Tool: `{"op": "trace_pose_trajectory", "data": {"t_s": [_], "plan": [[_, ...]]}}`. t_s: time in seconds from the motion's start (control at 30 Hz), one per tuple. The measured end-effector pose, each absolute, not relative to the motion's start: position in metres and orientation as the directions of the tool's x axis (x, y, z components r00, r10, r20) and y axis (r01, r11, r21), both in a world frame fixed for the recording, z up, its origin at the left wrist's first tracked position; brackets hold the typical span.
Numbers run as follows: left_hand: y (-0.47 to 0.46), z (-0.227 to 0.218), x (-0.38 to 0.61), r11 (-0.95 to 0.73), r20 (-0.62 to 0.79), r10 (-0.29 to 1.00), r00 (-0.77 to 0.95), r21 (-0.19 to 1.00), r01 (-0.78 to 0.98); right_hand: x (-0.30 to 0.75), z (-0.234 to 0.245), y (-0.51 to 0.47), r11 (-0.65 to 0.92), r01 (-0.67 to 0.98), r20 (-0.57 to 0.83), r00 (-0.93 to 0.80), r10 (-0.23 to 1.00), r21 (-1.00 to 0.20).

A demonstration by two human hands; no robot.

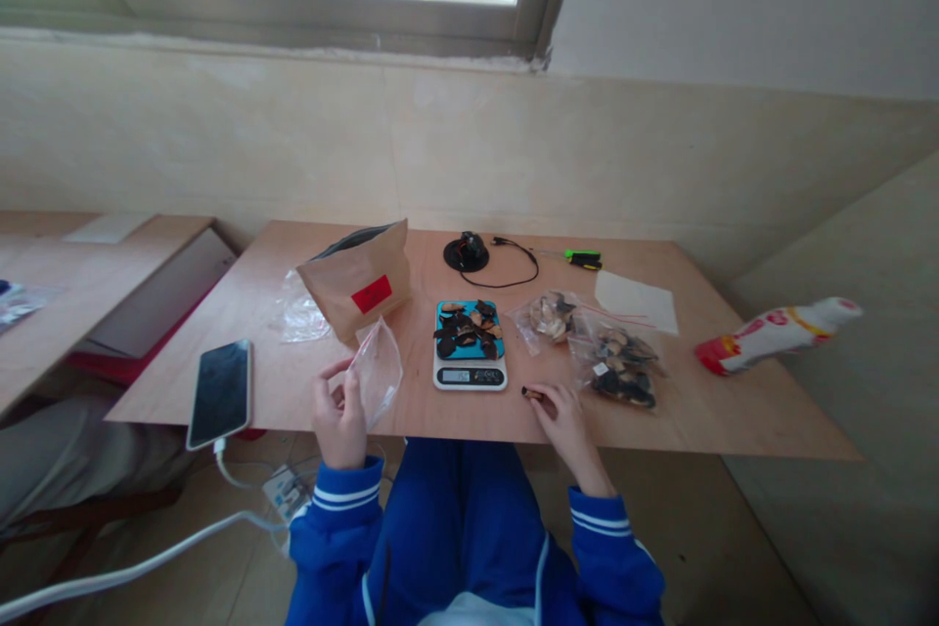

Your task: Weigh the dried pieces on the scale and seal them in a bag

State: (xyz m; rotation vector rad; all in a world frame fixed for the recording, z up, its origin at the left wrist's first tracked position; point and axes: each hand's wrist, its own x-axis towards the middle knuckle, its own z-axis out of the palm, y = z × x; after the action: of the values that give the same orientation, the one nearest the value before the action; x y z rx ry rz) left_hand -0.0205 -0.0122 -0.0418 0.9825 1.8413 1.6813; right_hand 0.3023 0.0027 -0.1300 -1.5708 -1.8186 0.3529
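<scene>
- Both hands are busy at the near edge of the tabletop [682, 421]: the left hand [341, 416] has the clear bag [380, 377] pinched at its side between thumb and curled fingers, and the right hand [561, 421] has a dark dried piece [531, 393] nipped in its fingertips.
- From where I stand, the dried piece sits just above or on the wood, to the right of the kitchen scale [441, 379]; I can't tell whether it touches.
- More dark slices [467, 333] lie loosely heaped on the scale's blue plate, some near its rim. The display is lit, but its digits are too small to trust.
- I'd judge the dried piece very light, dry and stiff, likely to snap or crumble if squeezed; a soft fingertip hold across its middle should suit it.
- The clear bag looks thin, limp and slippery, weighing next to nothing. Its upper rim seems the best place to take hold, as the walls would fold under pressure.
- Behind the left hand stands a brown paper pouch [344, 289] with a red label, leaning slightly.
- Beyond the right hand lie two filled bags, the pale-slice bag [550, 316] and the dark-slice bag [620, 367], close beside each other.
</scene>
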Motion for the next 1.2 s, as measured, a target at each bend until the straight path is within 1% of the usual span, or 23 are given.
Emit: {"op": "trace_pose_trajectory", "data": {"t_s": [0.57,0.73,0.87,0.93,1.0,1.1,1.2], "plan": [[-0.012,-0.041,-0.021,0.013,0.143,0.748,-0.648,0.973,0.231,0.299,-0.132,0.004,0.224,0.774,0.318,-0.031,0.947,-0.592],[-0.013,-0.042,-0.022,0.027,0.125,0.743,-0.657,0.976,0.216,0.301,-0.136,0.004,0.238,0.773,0.336,-0.034,0.941,-0.588],[-0.014,-0.044,-0.024,0.033,0.118,0.747,-0.654,0.976,0.214,0.292,-0.121,0.008,0.233,0.753,0.342,-0.011,0.94,-0.615],[-0.014,-0.044,-0.023,0.029,0.128,0.749,-0.65,0.974,0.225,0.277,-0.105,0.014,0.259,0.714,0.357,-0.015,0.934,-0.65],[-0.014,-0.043,-0.023,0.021,0.14,0.747,-0.65,0.972,0.234,0.258,-0.088,0.025,0.323,0.674,0.39,-0.055,0.919,-0.665],[-0.014,-0.041,-0.023,0.02,0.141,0.746,-0.651,0.972,0.233,0.228,-0.07,0.043,0.418,0.657,0.428,-0.158,0.89,-0.627],[-0.014,-0.041,-0.025,0.023,0.135,0.742,-0.657,0.974,0.226,0.209,-0.07,0.057,0.45,0.693,0.416,-0.233,0.879,-0.563]]}}
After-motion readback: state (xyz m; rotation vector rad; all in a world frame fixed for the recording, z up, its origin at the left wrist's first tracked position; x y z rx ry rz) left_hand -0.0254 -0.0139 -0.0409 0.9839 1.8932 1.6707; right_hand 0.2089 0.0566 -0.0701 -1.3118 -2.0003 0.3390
